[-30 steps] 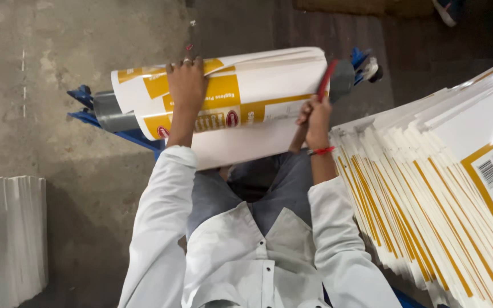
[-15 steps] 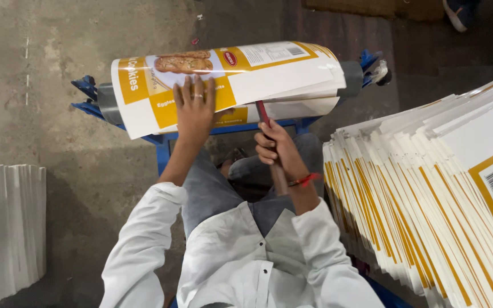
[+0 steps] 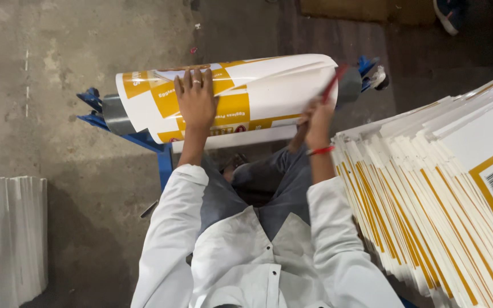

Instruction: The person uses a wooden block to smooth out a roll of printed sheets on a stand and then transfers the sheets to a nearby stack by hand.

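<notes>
The left hand (image 3: 196,102) lies flat, fingers spread, on a white-and-yellow printed carton sheet (image 3: 241,97). The sheet is curled over a grey tube (image 3: 114,115) mounted crosswise on a blue stand (image 3: 161,151). Most of the tube is hidden under the sheet; only its left end and a short part at the right show.

The right hand (image 3: 316,117) is closed around a thin red tool (image 3: 334,84) at the sheet's right end. The tool's lower part is hidden by the hand, and its kind cannot be made out.

A fanned stack of flat cartons (image 3: 440,199) lies at right, cut off by the frame edge. A white sheet stack (image 3: 7,239) stands at left, also cut off.
</notes>
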